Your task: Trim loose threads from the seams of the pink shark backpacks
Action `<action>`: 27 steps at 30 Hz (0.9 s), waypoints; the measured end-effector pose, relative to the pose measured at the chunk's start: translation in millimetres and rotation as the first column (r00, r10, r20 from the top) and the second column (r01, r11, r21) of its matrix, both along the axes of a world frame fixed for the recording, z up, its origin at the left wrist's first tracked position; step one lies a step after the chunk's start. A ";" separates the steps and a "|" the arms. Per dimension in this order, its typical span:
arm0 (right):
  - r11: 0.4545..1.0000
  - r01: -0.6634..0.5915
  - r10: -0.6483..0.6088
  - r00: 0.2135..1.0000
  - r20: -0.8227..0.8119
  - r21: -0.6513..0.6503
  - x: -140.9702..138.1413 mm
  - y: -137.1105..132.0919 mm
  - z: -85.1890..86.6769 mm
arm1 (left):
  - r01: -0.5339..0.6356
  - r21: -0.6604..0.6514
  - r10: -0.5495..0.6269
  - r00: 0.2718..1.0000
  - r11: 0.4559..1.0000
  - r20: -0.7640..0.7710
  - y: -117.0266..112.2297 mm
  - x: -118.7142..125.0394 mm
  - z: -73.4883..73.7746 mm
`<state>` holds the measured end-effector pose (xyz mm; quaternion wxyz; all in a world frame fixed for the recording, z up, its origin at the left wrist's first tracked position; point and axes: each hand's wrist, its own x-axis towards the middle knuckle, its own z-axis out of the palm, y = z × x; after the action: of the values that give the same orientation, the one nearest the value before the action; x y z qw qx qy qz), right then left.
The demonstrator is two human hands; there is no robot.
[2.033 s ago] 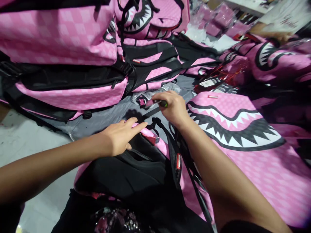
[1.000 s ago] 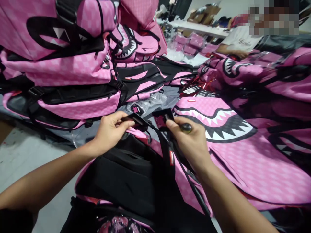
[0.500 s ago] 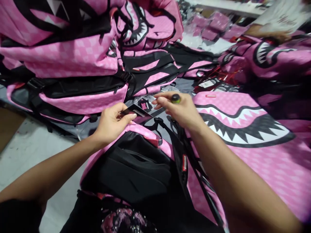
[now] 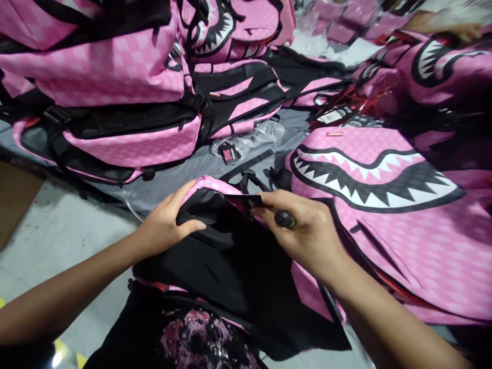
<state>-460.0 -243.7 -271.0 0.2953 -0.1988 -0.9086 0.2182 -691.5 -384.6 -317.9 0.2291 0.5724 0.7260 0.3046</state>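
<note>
A pink and black backpack (image 4: 230, 271) lies in front of me, its dark inside or back panel facing up. My left hand (image 4: 163, 223) is closed round its pink upper-left edge, fingers behind and thumb over the black fabric. In my right hand (image 4: 303, 225) a thin black card tag (image 4: 244, 201) is pinched between thumb and forefinger, over the bag's upper edge. The same hand keeps a tool with a rounded black handle end and a green band (image 4: 284, 219) tucked in its curled fingers; its tip is hidden.
Stacked pink backpacks (image 4: 123, 72) rise at the left. A shark-mouth bag panel (image 4: 376, 179) spreads to the right. Beyond the bag lie a plastic-wrapped tag (image 4: 229, 154) and a black strap. Tags with red cords (image 4: 334, 115) sit farther right, near another person's arm (image 4: 442, 25).
The black card has passed from my left hand to my right. My left hand has moved down onto the backpack's edge, and my right hand has come lower.
</note>
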 end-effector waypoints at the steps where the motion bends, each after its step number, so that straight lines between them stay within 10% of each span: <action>1: 1.000 0.003 -0.003 1.000 0.012 0.022 3.6 -5.2 2.3 | 0.014 -0.017 -0.013 1.000 1.000 0.026 -4.9 0.3 -3.3; 6: 0.972 0.168 -0.165 0.986 -0.029 0.162 13.7 -26.3 9.4 | 0.114 0.019 -0.114 0.994 0.993 -0.004 -11.4 2.7 -3.4; 9: 0.993 0.047 -0.077 0.957 0.280 0.112 5.5 -31.0 -0.5 | 0.153 0.030 -0.153 0.988 0.988 -0.018 -11.5 -0.4 -1.5; 13: 0.998 -0.047 0.068 0.671 0.738 -0.050 -19.0 -32.3 -8.8 | 0.216 0.059 -0.213 0.976 0.975 -0.051 -14.5 -6.7 -6.4; 19: 0.996 -0.082 0.011 0.459 0.888 0.030 -45.9 -44.4 1.3 | 0.236 0.099 -0.219 0.963 0.967 -0.156 -18.1 -10.0 -19.5; 27: 0.986 -0.145 0.143 0.459 0.877 -0.085 -52.6 -40.9 -19.5 | 0.211 0.112 -0.192 0.968 0.971 -0.163 -15.9 -10.1 -29.4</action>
<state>-512.6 -284.6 -290.5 -0.2325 -0.2047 -0.9446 0.1083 -701.7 -400.5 -347.3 0.1659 0.6783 0.6581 0.2817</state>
